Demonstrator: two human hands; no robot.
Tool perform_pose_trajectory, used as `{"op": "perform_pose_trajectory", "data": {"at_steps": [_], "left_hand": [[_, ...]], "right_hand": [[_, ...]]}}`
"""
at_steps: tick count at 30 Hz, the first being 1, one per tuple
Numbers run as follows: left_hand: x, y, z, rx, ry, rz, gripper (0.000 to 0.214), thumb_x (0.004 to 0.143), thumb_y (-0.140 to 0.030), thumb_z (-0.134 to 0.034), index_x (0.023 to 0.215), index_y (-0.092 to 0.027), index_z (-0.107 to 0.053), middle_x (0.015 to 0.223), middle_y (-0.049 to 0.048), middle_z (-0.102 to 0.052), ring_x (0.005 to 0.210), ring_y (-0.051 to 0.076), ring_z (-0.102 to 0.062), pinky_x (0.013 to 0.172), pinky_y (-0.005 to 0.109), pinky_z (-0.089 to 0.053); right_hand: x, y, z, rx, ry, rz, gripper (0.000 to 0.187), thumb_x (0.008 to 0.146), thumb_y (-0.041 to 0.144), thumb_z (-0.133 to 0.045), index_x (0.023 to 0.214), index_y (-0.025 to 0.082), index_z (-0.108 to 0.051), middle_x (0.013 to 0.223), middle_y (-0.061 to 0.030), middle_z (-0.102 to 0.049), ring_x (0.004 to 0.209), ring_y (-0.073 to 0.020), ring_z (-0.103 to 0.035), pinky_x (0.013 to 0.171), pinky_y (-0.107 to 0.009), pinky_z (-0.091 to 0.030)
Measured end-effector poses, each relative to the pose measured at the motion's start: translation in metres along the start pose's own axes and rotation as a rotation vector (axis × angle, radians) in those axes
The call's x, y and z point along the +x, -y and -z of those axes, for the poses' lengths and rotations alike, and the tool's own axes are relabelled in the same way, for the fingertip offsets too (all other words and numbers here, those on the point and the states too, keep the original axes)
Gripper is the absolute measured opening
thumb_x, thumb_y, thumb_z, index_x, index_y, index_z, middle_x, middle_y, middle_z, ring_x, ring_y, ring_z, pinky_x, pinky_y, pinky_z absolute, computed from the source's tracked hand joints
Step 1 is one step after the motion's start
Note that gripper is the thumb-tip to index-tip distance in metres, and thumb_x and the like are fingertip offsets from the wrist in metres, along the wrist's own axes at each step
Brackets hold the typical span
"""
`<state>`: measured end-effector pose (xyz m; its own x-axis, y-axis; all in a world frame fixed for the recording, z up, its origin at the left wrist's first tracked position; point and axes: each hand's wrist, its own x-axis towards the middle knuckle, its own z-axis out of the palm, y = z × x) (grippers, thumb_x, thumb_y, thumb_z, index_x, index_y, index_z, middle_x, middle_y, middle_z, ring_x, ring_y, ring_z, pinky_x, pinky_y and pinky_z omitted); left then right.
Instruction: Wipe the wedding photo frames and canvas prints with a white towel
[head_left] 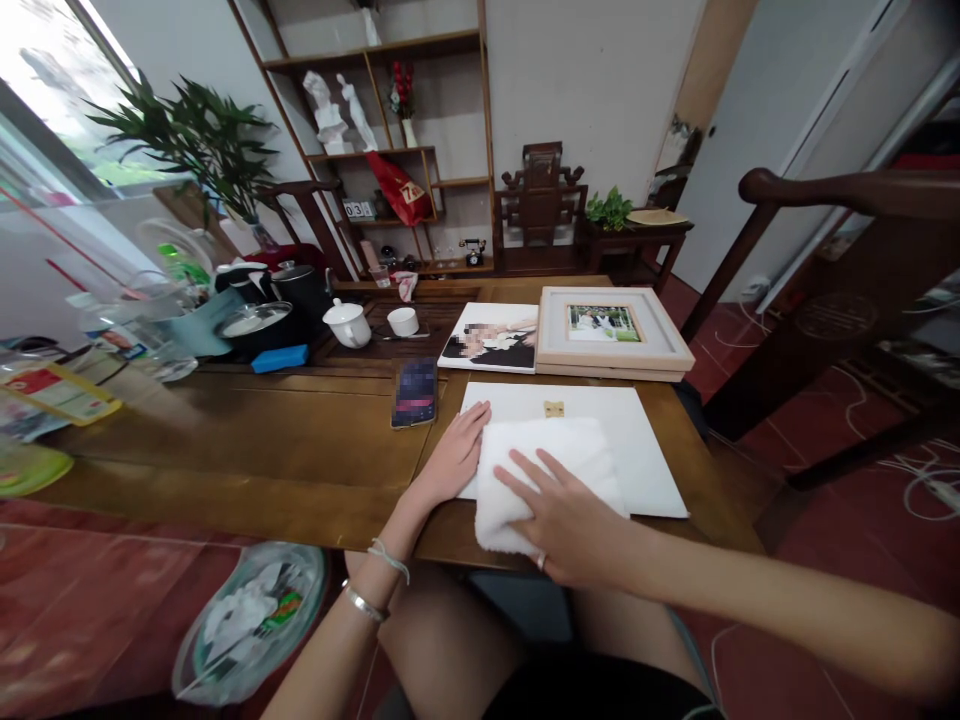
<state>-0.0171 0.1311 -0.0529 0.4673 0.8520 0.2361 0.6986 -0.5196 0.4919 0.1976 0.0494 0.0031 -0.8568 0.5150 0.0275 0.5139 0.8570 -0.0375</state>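
Note:
A white folded cloth lies on a white flat board at the near edge of the wooden table. My right hand lies flat on the cloth, fingers spread, pressing it down. My left hand rests open on the board's left edge, fingers stretched out beside the cloth. A small gold hanger clip shows on the board beyond the cloth.
A phone lies left of the board. Behind it sit a photo print and a stacked framed photo. Tea ware, pots and a cup crowd the far left. A bin stands below; a dark chair at right.

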Motion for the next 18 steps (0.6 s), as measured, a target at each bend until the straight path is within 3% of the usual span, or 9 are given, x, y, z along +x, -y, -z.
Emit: {"op": "perform_pose_trajectory", "data": {"at_steps": [6, 8, 10, 13, 16, 18], "left_hand": [[0.000, 0.000, -0.001, -0.005, -0.008, -0.005, 0.048, 0.095, -0.025, -0.031, 0.141, -0.015, -0.040, 0.151, 0.0112, -0.037, 0.142, 0.022, -0.029, 0.119, 0.046, -0.021], [0.000, 0.001, -0.001, -0.014, -0.008, -0.006, 0.048, 0.095, -0.025, -0.032, 0.141, -0.015, -0.041, 0.150, 0.0109, -0.037, 0.142, 0.022, -0.029, 0.118, 0.046, -0.022], [-0.001, 0.001, -0.001, -0.020, -0.014, -0.009, 0.048, 0.095, -0.025, -0.032, 0.141, -0.016, -0.040, 0.151, 0.0108, -0.037, 0.142, 0.022, -0.029, 0.118, 0.047, -0.022], [-0.001, 0.002, -0.002, -0.014, -0.023, -0.015, 0.048, 0.096, -0.025, -0.031, 0.142, -0.018, -0.039, 0.151, 0.0100, -0.037, 0.142, 0.022, -0.029, 0.118, 0.048, -0.021], [-0.001, 0.001, -0.001, 0.000, -0.006, -0.014, 0.048, 0.096, -0.024, -0.031, 0.143, -0.017, -0.038, 0.151, 0.0102, -0.036, 0.142, 0.022, -0.028, 0.119, 0.048, -0.020], [-0.001, 0.000, 0.000, 0.010, 0.007, -0.008, 0.048, 0.096, -0.023, -0.030, 0.142, -0.015, -0.038, 0.152, 0.0112, -0.035, 0.143, 0.022, -0.028, 0.119, 0.048, -0.020]], "right_hand": [[0.032, -0.073, 0.013, -0.028, 0.038, -0.157, 0.047, 0.081, 0.024, -0.056, 0.127, 0.014, -0.058, 0.148, -0.0191, -0.037, 0.140, -0.0335, -0.023, 0.111, -0.053, -0.018], [0.037, -0.083, 0.016, -0.047, 0.042, -0.162, 0.048, 0.081, 0.021, -0.054, 0.127, 0.011, -0.057, 0.146, -0.0209, -0.039, 0.140, -0.0336, -0.023, 0.111, -0.054, -0.018], [0.032, -0.078, 0.015, -0.055, 0.046, -0.147, 0.046, 0.081, 0.020, -0.054, 0.124, 0.009, -0.059, 0.146, -0.0226, -0.038, 0.140, -0.0355, -0.022, 0.111, -0.054, -0.017], [0.010, -0.048, 0.011, -0.039, 0.043, -0.103, 0.041, 0.079, 0.021, -0.057, 0.118, 0.008, -0.064, 0.147, -0.0246, -0.035, 0.140, -0.0389, -0.019, 0.112, -0.054, -0.014], [-0.013, -0.018, 0.008, 0.006, 0.020, -0.038, 0.039, 0.078, 0.026, -0.060, 0.113, 0.010, -0.067, 0.148, -0.0236, -0.033, 0.140, -0.0402, -0.016, 0.113, -0.053, -0.014], [-0.021, -0.011, 0.010, 0.033, 0.019, -0.011, 0.039, 0.079, 0.029, -0.060, 0.114, 0.012, -0.066, 0.149, -0.0211, -0.033, 0.140, -0.0384, -0.017, 0.114, -0.052, -0.015]]}}
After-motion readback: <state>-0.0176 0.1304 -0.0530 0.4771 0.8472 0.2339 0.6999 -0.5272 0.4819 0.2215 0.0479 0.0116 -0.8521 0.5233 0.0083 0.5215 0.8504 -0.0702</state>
